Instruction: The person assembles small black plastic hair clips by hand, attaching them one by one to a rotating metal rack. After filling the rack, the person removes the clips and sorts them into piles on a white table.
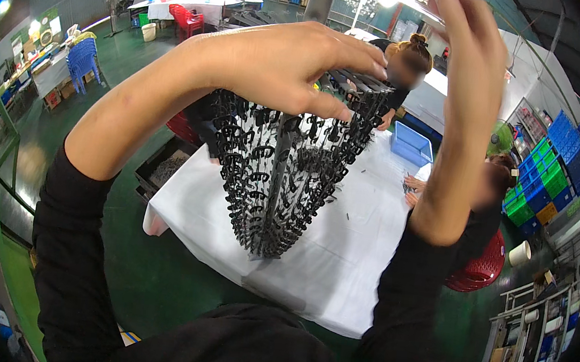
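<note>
Head view is showing my left hand (284, 62) raised in front of me, fingers curled and pinching the top of a bundle of black plastic racks (280, 173); the racks are hanging down from that grip in a dense, tapering bunch, their lower end hovering over the white table (338, 255), though I cannot tell whether it is touching the cloth; my right hand (468, 37) is lifting higher, to the right of the bundle and apart from it, fingers held together and pointing up, its tips running out of the upper edge, so I cannot tell whether it is gripping anything; both my black sleeves are coming up from the lower edge; across the table two people are sitting, one at the far side behind the racks, one at the right on a red stool (480, 269); a blue bin (411, 144) is resting on the far right part of the table; stacked blue and green crates (549, 174) are standing by the right wall.
</note>
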The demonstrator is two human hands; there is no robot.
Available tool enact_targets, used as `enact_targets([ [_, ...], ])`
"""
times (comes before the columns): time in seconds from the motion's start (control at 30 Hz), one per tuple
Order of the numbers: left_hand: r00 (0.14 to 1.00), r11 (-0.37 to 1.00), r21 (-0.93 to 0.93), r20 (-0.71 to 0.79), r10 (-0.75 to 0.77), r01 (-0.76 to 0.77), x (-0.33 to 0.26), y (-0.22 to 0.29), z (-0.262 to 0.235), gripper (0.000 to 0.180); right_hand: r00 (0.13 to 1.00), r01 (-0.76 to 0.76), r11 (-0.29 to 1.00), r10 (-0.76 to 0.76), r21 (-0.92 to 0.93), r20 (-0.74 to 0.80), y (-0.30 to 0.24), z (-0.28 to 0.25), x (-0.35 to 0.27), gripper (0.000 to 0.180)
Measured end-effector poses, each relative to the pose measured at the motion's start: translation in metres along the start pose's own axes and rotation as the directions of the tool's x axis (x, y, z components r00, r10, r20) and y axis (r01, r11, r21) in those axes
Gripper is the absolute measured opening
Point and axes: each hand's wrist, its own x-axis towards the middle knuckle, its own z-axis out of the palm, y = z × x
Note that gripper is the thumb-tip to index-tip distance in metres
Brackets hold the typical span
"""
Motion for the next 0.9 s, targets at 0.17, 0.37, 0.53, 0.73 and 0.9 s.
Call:
enact_targets([
  [0.17, 0.998, 0.999, -0.036, 0.060, -0.022, 0.025, 0.006, -0.001, 0.005, 0.048, 0.998, -0.062, 0.939, 0.065, -0.337, -0.003, 0.034, -0.034, -0.102, 0.015],
  [0.37, 0.998, 1.000, -0.019, 0.070, 0.005, -0.004, 0.015, 0.003, 0.004, 0.045, 0.989, 0.111, 0.931, -0.137, -0.347, -0.051, 0.059, -0.020, -0.110, 0.008],
  [0.53, 0.997, 0.999, -0.025, 0.068, -0.021, 0.023, 0.018, 0.004, 0.004, 0.044, 0.984, 0.045, 0.939, -0.101, -0.342, -0.148, 0.060, -0.007, -0.110, 0.007],
  [0.73, 0.998, 0.999, -0.037, 0.056, 0.005, -0.003, 0.018, -0.005, 0.005, 0.042, 0.988, -0.081, 0.984, 0.059, -0.156, -0.140, 0.064, 0.000, -0.108, 0.006],
  [0.9, 0.998, 0.998, -0.029, 0.034, 0.052, -0.051, 0.017, -0.009, 0.005, 0.041, 0.966, -0.247, 0.918, 0.260, 0.310, 0.001, 0.071, -0.006, -0.104, 0.009],
])
